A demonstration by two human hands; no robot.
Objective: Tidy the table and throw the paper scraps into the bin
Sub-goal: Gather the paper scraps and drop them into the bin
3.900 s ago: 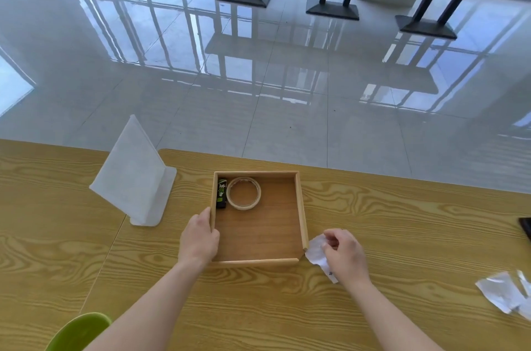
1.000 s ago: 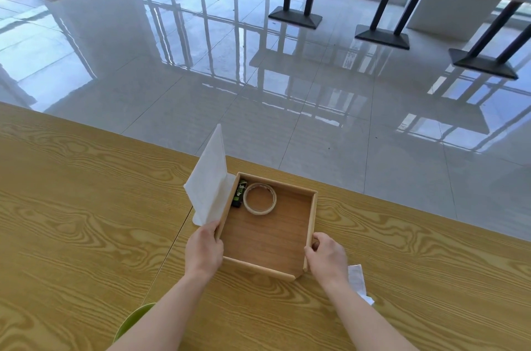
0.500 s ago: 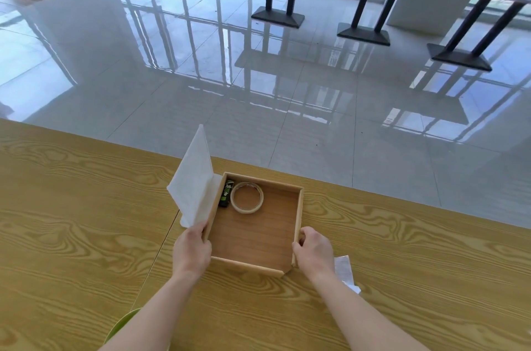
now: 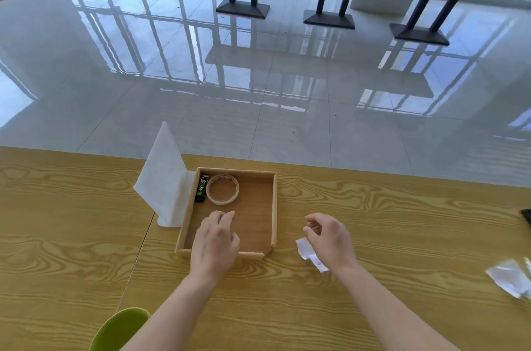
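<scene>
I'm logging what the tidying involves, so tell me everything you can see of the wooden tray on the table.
The wooden tray is a shallow, square, open-topped box of light wood with thin walls and a darker brown floor. It lies flat on the yellow wood-grain table. Its near right corner looks chipped. In its far left corner lie a tape roll and a small dark green item. A white folded stand abuts its left wall. The left hand hovers over its near part.

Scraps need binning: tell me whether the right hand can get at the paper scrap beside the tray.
Probably yes: the right hand hovers open just above the paper scrap, with nothing between them on the table.
</scene>
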